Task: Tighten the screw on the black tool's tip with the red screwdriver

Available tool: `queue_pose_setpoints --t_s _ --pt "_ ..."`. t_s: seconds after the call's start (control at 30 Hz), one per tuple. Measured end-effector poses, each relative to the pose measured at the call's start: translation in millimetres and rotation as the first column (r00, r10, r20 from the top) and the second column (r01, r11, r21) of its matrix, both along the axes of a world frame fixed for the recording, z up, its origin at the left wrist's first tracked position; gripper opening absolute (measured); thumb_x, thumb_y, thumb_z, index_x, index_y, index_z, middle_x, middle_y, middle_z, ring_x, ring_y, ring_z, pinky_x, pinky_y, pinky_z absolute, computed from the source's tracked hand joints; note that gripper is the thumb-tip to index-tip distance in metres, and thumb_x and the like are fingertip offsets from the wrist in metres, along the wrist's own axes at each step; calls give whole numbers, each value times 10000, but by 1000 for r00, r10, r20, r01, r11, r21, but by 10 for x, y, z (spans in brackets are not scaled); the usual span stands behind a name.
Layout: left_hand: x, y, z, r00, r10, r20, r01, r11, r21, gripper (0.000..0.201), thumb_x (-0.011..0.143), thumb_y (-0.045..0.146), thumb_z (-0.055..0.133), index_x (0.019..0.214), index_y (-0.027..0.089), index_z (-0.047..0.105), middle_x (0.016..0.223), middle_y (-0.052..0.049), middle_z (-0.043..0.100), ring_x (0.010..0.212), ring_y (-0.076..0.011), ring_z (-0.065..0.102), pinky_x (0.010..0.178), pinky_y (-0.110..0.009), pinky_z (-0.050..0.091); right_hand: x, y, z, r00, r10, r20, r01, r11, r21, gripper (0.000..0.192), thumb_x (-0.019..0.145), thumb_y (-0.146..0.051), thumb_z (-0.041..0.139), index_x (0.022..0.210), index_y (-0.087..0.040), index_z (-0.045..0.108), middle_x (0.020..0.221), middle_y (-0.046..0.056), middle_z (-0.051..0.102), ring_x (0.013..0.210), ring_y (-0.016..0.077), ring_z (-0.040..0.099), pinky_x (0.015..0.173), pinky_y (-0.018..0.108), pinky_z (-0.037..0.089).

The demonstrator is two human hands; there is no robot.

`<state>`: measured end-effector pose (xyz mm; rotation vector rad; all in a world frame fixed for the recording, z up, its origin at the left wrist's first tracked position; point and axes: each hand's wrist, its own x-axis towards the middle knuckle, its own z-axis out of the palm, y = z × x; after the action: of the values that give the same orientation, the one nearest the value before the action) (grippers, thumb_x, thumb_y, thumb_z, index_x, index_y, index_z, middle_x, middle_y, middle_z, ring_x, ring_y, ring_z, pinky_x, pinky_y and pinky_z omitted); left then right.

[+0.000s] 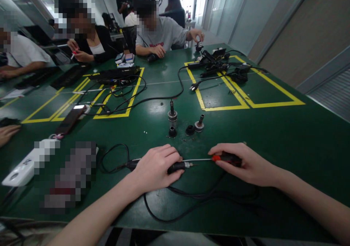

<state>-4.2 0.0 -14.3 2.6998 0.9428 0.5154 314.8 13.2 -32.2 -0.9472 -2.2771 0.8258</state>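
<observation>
Surface [273, 136], green and yellow-taped, carries everything; at lower centre of the frame a black corded tool [175, 167] is gripped flat by the closed left hand [155, 167]. A red-handled screwdriver [218, 159] is pinched by the right hand [246, 164], its shaft met at the tool's nose, so a fastening step is judged under way. Steady alignment is called for next; small fittings [172, 116] stand just above.

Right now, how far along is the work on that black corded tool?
Looks done: several small parts already stand loose on the table beyond the hands, seemingly taken off. In hand: the left hand grips the tool flat on the table while the right hand holds a screwdriver, shaft lying towards the tool's metal tip. Left: I can't tell whether the tip sits in a screw.
</observation>
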Motion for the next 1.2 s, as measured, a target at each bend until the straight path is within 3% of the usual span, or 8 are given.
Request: queue_pose_setpoints --t_s 0.13,0.4,0.67,0.87,1.0,1.2 --pt "14 -3 15 997 71 -6 -71 997 -28 173 901 239 813 931 205 647 890 -2 710 831 -192 670 690 -310 488 -17 17 42 999 -16 -43 13 998 -58 363 1129 -447 511 1075 -245 808 887 65 806 759 214 757 703 315 610" --pt "26 -20 29 990 138 0 -138 989 -51 234 885 313 835 898 208 626 836 7 674 768 -185 642 649 -312 452 25 14 13 996 -33 -87 29 998 -48 239 1053 -452 678 1112 -255 799 943 60 782 799 205 745 744 311 596" --pt "25 -27 28 992 126 17 -125 991 -49 193 878 270 789 884 216 604 822 8 665 754 -181 628 643 -305 424 -53 7 141 999 33 8 -31 987 -160 402 1119 -469 529 1045 -213 830 842 71 815 704 196 749 660 292 592" --pt "32 -23 34 991 130 12 -130 991 -44 184 850 258 768 882 226 590 810 16 653 745 -184 617 641 -311 416 -51 -14 111 996 60 -58 -65 995 -79 182 1054 -351 672 1064 -215 793 919 69 772 765 189 729 692 298 584" --pt "34 -25 40 991 134 9 -133 990 -37 176 844 247 756 880 227 585 811 15 648 754 -186 619 645 -313 416 -52 -23 26 994 83 -74 -85 996 -30 186 1078 -360 648 1109 -223 771 953 70 755 796 190 725 715 299 579" --pt "40 -26 46 990 140 -8 -141 989 -55 176 835 248 752 879 229 582 812 17 644 759 -186 619 643 -307 421 -55 -22 67 997 80 16 -80 997 -8 276 1134 -328 526 1125 -219 780 887 60 777 751 185 718 699 298 558"
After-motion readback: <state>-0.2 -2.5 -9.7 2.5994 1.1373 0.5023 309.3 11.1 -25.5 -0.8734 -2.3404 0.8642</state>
